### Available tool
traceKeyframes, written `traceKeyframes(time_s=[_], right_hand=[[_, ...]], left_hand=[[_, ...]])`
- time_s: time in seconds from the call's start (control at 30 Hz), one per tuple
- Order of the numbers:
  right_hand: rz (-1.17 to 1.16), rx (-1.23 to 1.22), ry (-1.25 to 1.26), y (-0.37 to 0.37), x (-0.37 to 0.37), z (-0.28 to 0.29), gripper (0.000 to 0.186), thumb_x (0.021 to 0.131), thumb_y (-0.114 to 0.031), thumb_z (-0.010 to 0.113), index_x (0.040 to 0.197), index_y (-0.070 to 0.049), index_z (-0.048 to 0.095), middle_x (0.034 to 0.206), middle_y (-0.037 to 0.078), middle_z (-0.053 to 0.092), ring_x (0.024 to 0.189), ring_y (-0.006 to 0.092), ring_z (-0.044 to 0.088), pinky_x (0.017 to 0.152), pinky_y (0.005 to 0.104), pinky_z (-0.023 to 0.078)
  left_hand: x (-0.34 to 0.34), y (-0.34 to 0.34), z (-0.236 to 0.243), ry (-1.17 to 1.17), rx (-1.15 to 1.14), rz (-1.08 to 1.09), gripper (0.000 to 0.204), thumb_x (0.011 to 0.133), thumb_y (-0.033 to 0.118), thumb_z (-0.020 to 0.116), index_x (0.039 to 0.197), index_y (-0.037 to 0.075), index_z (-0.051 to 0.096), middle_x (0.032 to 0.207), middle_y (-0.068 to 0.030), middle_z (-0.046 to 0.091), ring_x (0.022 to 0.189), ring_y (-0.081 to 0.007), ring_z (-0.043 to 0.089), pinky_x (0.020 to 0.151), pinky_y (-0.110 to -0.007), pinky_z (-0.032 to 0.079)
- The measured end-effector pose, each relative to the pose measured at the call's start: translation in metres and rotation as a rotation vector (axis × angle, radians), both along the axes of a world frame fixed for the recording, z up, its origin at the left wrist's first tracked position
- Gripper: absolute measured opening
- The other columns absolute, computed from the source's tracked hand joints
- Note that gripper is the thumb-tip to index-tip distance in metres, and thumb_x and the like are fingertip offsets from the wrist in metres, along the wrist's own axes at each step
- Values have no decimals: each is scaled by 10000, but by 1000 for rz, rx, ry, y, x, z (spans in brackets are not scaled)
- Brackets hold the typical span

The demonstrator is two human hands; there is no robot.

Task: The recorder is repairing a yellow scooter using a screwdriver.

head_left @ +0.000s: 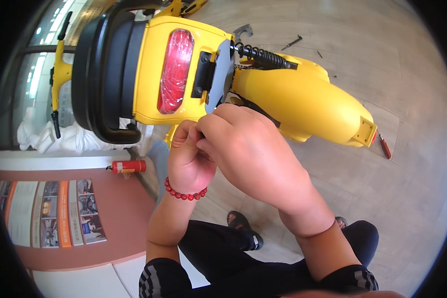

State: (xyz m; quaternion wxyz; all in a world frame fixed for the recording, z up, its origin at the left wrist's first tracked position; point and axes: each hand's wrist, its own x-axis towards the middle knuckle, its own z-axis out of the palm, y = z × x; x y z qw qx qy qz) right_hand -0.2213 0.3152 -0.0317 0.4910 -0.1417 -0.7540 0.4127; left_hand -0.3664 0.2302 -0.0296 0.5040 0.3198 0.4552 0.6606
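My left hand (pixel 188 161), with a red bead bracelet at the wrist, and my right hand (pixel 246 154) meet just below a yellow scooter's rear panel (pixel 146 84). Both have curled fingers around something small and dark that I cannot make out. Above them are a red tail light (pixel 175 69) in clear wrap, a black bracket (pixel 202 74) and a grey plate (pixel 217 77). A coil-spring shock absorber (pixel 263 55) and a yellow rear fender (pixel 303 104) extend to the right. A black seat with a rail (pixel 97 74) is at the left.
A red-handled screwdriver (pixel 385 146) and a dark tool (pixel 292 42) lie on the tiled floor (pixel 402 74). A red fire extinguisher (pixel 127 166), white bundled sheeting (pixel 54 139), a printed board (pixel 52 213) and yellow handlebars (pixel 59 79) are at the left. My sandalled feet are below.
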Motion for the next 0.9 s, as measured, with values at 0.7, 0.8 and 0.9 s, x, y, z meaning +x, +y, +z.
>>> traceKeyframes(time_s=[0.7,0.8,0.9], right_hand=[[182,-460,-75,215,-14,-59,199,848,-129,597,978,21,608,824,57,629,738,111,609,713,240,504],[227,-430,-123,207,-38,-52,215,849,-129,592,980,41,598,827,67,632,732,120,615,713,251,511],[269,-420,-110,216,-61,-69,200,842,-116,592,971,36,604,833,78,641,727,123,617,714,251,511]], left_hand=[[-87,54,204,2007,-167,334,375,941,200,420,1255,-1,460,1250,-152,478,1178,-228,431,997,-313,309],[-104,60,215,1916,-232,298,472,955,300,374,1343,33,361,1337,-144,396,1245,-225,360,1039,-308,249],[-120,66,216,1843,-259,188,507,965,327,354,1395,71,273,1361,-126,358,1247,-209,357,1031,-305,281]])
